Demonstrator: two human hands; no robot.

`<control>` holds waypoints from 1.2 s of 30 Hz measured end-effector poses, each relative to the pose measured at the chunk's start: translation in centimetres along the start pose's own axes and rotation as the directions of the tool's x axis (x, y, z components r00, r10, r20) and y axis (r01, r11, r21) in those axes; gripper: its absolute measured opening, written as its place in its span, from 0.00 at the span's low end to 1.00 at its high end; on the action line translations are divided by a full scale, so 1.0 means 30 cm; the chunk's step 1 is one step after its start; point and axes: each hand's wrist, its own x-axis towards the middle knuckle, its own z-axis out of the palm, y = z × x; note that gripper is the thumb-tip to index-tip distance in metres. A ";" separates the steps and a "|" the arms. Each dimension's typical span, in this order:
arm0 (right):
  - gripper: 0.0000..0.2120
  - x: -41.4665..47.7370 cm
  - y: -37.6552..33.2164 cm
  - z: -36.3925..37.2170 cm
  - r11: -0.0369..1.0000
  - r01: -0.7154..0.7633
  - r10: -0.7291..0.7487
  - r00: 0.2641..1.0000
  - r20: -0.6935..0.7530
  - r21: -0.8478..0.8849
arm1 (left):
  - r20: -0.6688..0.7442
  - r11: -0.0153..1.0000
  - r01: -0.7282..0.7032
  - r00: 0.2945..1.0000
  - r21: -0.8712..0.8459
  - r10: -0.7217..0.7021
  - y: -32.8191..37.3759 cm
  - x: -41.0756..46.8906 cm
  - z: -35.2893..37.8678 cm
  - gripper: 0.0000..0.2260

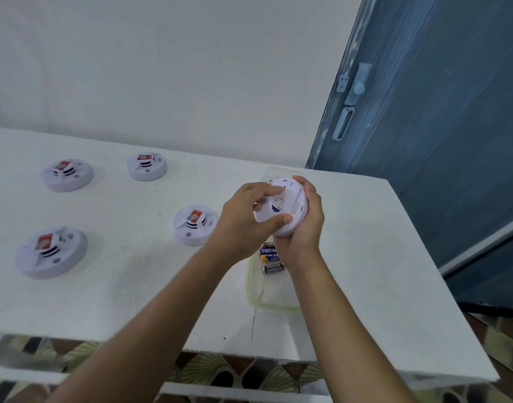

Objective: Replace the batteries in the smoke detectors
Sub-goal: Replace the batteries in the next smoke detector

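Both hands meet on one white smoke detector point(284, 205), held in the air above the right half of the counter point(133, 301), its flat back turned towards the camera. The right hand point(306, 228) cups it from the right and below, fingers wrapped round the far rim and palm against its edge. The left hand point(240, 222) comes in from the left: its thumb presses the lower rim and its curled fingers lie across the back plate near the top. Whether the back plate is loose or seated cannot be told.

Directly beneath the hands, a clear tray point(259, 299) with a green rim lies on the counter, nearer the right edge. Inside it is a small group of batteries point(271, 258), partly hidden by the right wrist.

Four more detectors sit face up on the counter, well apart from each other: the centre detector point(194, 225) just left of the left hand, the back detector point(146, 167), the back-left detector point(66, 174), and the front-left detector point(51, 251). A blue door point(438, 126) stands beyond the counter's right back corner.
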 end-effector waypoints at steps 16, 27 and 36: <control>0.07 -0.006 0.018 -0.011 0.949 0.251 -0.243 0.968 0.067 -0.193 | 0.007 0.861 0.271 0.955 -0.430 -0.296 0.002 0.020 0.009 0.25; 0.10 -0.015 0.037 -0.017 0.963 0.211 -0.201 0.977 0.075 -0.168 | -0.106 0.965 0.162 0.977 -0.204 -0.187 0.015 0.022 0.004 0.22; 0.11 -0.025 0.033 -0.015 0.948 0.233 -0.210 0.970 0.123 -0.218 | -0.099 0.953 0.216 0.965 -0.213 -0.241 0.016 0.020 -0.001 0.22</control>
